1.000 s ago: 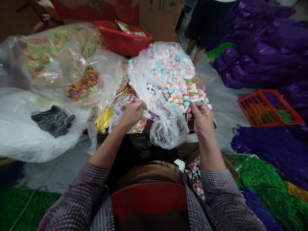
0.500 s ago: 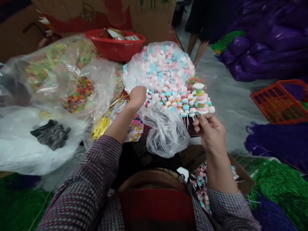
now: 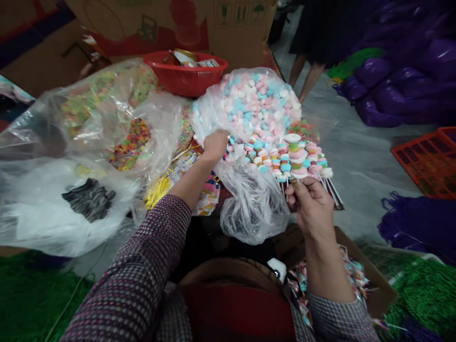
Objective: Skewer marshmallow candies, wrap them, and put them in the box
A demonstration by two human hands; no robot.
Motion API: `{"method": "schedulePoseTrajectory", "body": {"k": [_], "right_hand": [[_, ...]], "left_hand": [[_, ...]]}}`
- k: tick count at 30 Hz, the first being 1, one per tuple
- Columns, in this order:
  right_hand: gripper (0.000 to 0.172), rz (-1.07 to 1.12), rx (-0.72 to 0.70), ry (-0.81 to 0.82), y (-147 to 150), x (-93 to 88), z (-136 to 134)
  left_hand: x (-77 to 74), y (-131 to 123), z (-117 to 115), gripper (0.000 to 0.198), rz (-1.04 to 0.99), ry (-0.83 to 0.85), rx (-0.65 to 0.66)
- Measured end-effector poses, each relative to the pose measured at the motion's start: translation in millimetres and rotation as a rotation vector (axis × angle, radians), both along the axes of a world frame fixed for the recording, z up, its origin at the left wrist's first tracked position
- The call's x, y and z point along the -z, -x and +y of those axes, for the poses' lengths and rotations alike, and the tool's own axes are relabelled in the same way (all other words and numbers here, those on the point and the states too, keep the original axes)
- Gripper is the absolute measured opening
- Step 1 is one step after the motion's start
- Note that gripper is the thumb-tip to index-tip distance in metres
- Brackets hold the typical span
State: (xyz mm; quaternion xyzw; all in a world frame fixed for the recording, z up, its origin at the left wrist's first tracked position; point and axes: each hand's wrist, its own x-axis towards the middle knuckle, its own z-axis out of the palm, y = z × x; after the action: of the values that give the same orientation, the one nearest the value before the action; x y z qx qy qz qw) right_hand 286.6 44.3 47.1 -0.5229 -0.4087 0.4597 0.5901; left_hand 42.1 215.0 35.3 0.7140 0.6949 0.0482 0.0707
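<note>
Well left of the marshmallow bag (image 3: 256,99), one clear bag of gummy sweets (image 3: 81,114) crowds the tabletop (image 3: 225,194), while one red basin (image 3: 185,78) stands behind the marshmallow bag's left side. At that bag's front left, the left hand (image 3: 215,144) has its fingertips hidden, so whether it grips anything cannot be told. In front of the bag, crumpled clear plastic (image 3: 254,209) overhangs the tabletop's near edge. At its front right, the right hand (image 3: 309,199) pinches one marshmallow stick (image 3: 298,156) upright, sweets above, the stick running down into the fingers; beside it lie more sticks (image 3: 313,154), overlapping too much to count. Right of the bag, past the tabletop's edge, bare floor (image 3: 359,147) gives open room.
</note>
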Motion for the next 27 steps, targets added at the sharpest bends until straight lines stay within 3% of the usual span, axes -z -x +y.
{"method": "schedulePoseTrajectory", "body": {"k": [3, 6, 10, 12, 15, 18, 22, 27], "right_hand": [[0.036, -0.031, -0.008, -0.001, 2, 4.7, -3], [0.032, -0.065, -0.048, 0.004, 4, 11.2, -5], [0.032, -0.135, -0.106, -0.021, 11, 16.0, -8], [0.030, -0.199, -0.106, -0.046, 14, 15.8, -10], [0.024, -0.345, -0.124, -0.098, 18, 13.0, -14], [0.020, -0.479, -0.178, -0.167, 21, 8.2, -20], [0.019, -0.585, -0.225, -0.214, 24, -0.1, -28], [0.021, -0.679, -0.258, -0.233, 26, -10.4, -34]], "left_hand": [[2.4, 5, -4, 0.038, -0.170, -0.045, -0.046], [2.3, 12, -17, 0.031, -0.566, -0.104, -0.100], [-14.3, 20, -60, 0.029, -1.287, 0.037, -0.170], [-26.8, 23, -90, 0.032, -1.493, 0.120, -0.157], [-38.4, 24, -131, 0.036, -1.584, 0.144, -0.151], [-35.8, 24, -157, 0.029, -1.622, 0.164, -0.169], [-27.1, 23, -171, 0.022, -1.766, 0.175, -0.158], [-31.5, 19, -177, 0.018, -1.763, 0.199, -0.208]]}}
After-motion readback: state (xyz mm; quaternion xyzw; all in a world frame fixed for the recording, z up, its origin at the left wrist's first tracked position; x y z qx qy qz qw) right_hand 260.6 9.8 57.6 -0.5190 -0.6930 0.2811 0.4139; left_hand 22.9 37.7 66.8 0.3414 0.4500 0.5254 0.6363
